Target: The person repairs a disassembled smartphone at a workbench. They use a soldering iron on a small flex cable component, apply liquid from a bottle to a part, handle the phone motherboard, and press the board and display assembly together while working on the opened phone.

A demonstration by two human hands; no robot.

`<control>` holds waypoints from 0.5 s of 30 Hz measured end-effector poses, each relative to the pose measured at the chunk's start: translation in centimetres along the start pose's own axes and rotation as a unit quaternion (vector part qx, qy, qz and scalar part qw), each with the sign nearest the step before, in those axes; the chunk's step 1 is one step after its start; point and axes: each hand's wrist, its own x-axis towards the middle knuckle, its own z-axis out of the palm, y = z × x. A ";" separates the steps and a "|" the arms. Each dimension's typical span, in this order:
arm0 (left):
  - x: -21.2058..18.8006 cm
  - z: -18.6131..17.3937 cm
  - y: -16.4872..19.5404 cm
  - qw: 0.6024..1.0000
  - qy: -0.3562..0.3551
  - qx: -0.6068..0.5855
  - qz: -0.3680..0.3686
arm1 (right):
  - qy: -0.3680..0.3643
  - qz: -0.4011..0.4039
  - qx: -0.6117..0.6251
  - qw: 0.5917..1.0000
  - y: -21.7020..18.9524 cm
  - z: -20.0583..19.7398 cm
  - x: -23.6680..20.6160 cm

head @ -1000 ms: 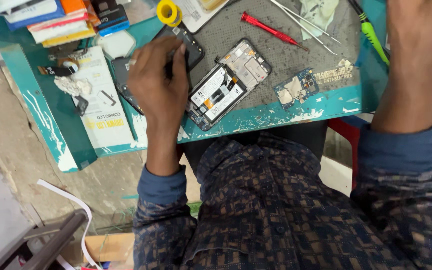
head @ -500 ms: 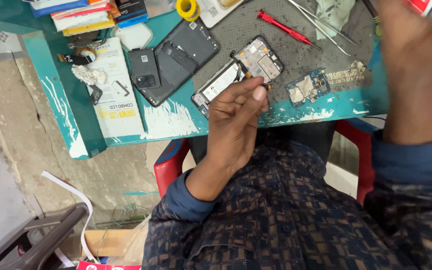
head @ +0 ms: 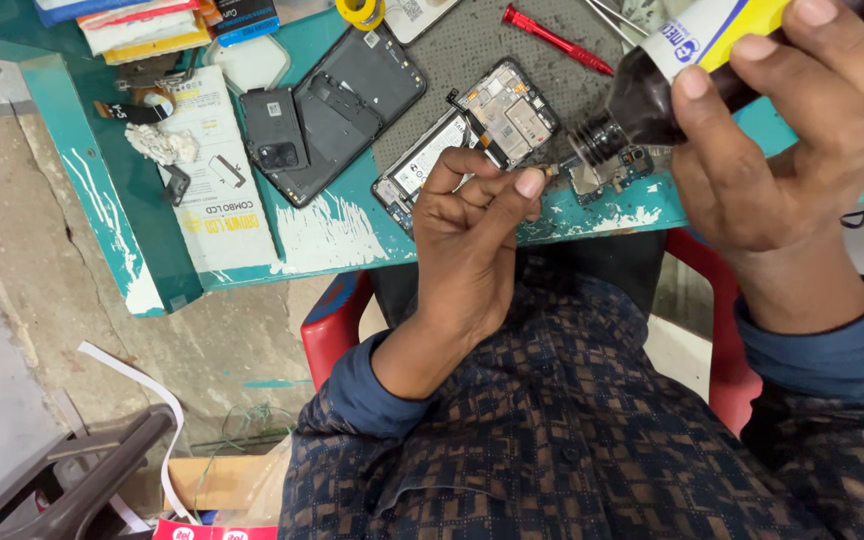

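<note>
Teal workbench (head: 332, 235), its far side cut off at the top edge. Opened phone (head: 467, 135) lies on the grey mat (head: 472, 45), its lower end hidden behind my left hand (head: 467, 235). Back cover (head: 347, 110) rests beside it. My right hand (head: 787, 150) is wrapped around a dark bottle (head: 652, 90), tilted, open neck down; its base is out of frame. My left fingers pinch a tiny part (head: 549, 172), too small to identify, just beside the neck.
</note>
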 end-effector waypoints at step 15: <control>-0.2 0.0 0.2 1.000 -0.001 0.016 0.011 | 0.003 0.034 -0.005 0.999 0.7 0.7 -0.7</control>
